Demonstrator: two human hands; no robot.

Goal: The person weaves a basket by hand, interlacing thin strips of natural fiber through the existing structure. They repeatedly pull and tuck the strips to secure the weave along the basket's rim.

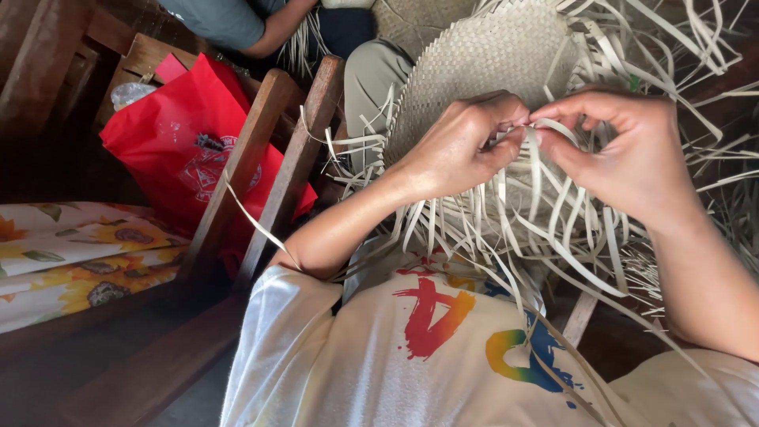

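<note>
The woven mat [482,63] lies just beyond both hands. The left hand [458,146] and right hand [624,150] meet at its edge, each pinching pale loose strips [545,213].

A red plastic bag [190,150] sits on the left, leaning by a brown wooden chair frame [261,166]. A cushion with sunflowers [71,253] lies near the left edge. Far back, another person's arm [273,32] shows.

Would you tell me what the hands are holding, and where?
Both the left hand and right hand pinch loose pale strips at the woven mat's unfinished edge.
</note>
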